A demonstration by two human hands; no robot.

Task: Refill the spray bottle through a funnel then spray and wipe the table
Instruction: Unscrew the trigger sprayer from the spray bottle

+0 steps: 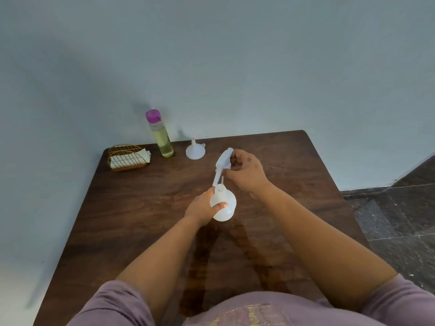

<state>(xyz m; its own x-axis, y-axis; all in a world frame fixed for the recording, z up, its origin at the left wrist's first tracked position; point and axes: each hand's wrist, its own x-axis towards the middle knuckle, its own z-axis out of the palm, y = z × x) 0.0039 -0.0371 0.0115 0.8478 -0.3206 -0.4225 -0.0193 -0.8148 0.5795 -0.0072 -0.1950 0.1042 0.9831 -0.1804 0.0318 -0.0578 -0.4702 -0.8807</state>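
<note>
Left hand [204,208] clamped the spray bottle [223,205]; right hand [246,170] pinched its sprayer head [223,161], lifted clear. Funnel [195,150] and refill bottle [162,137] waited untouched near the tabletop's far edge — filling, spraying, wiping all remained.

Left hand [202,207] hides spray bottle [224,205] left side; table [131,208] near edge cut off

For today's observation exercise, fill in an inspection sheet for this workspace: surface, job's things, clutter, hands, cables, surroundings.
Surface: dark wooden table, no spill seen.
Job's things: white spray bottle upright, spray head lifted off it; funnel mouth-down; refill bottle with purple cap, part full of yellowish liquid; napkin holder with white napkins.
Clutter: nothing seen.
Hands: left hand grips the spray bottle; right hand holds the spray head.
Cables: nothing seen.
Surroundings: pale wall, dark tiled floor.
</note>
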